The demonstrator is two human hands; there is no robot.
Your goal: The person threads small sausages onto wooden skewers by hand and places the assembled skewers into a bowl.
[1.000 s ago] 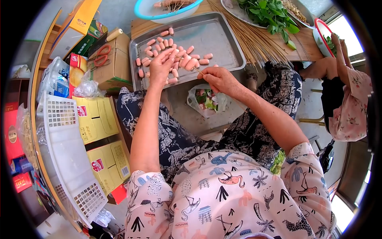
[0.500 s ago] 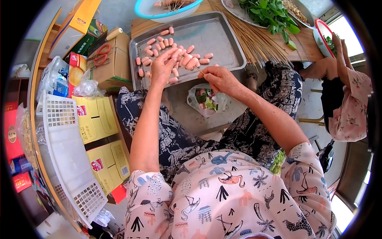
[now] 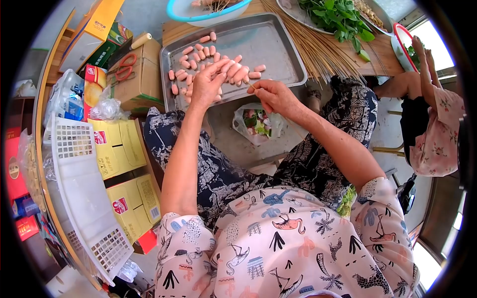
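A shallow metal tray (image 3: 278, 47) holds many small pink sausages (image 3: 199, 46) scattered over its left half. My left hand (image 3: 206, 87) is over the tray's near edge, its fingers closed at a cluster of sausages (image 3: 239, 73); the fingers partly hide how they are gripped. Just right of it, my right hand (image 3: 273, 95) pinches a thin bamboo skewer (image 3: 252, 86). The skewer's tip end points at the cluster, and its tail slants down to the right below my hand. Whether the tip has entered a sausage cannot be made out.
Loose bamboo skewers (image 3: 318, 44) lie right of the tray. Behind are a blue-rimmed bowl (image 3: 208, 19) and green leaves (image 3: 338, 20). A bag of scraps (image 3: 258, 126) sits below. Scissors (image 3: 126, 67) rest on a carton (image 3: 144, 79) at left. Another person (image 3: 437, 129) sits at right.
My right hand has shifted slightly, with the skewer's tail now showing below it. My left hand has moved a little, still at the sausage cluster.
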